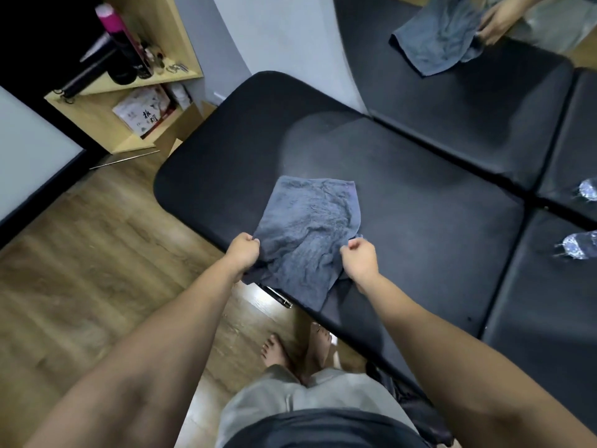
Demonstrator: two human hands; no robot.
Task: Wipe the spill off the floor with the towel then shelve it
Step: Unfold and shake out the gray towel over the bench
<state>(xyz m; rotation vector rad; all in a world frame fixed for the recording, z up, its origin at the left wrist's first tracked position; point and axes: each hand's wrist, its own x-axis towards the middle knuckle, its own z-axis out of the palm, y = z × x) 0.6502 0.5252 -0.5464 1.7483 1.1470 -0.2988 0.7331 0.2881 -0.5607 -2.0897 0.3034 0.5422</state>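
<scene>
Item: grey towel [307,234], spread on the black padded table [420,227], near edge overhanging. My left hand [243,250] and right hand [358,257] each pinch a near corner, grip closed on cloth, likely to fold it flat for the shelf [129,88].

Towel [310,234]: blue-grey terry cloth, rough nap, matt. Bench pad [420,227]: black leather-like upholstery, smooth, dull sheen. Floor [80,270]: wood-grain planks, slightly glossy. Shelf unit [135,82]: pale wood-look board, matt.
</scene>
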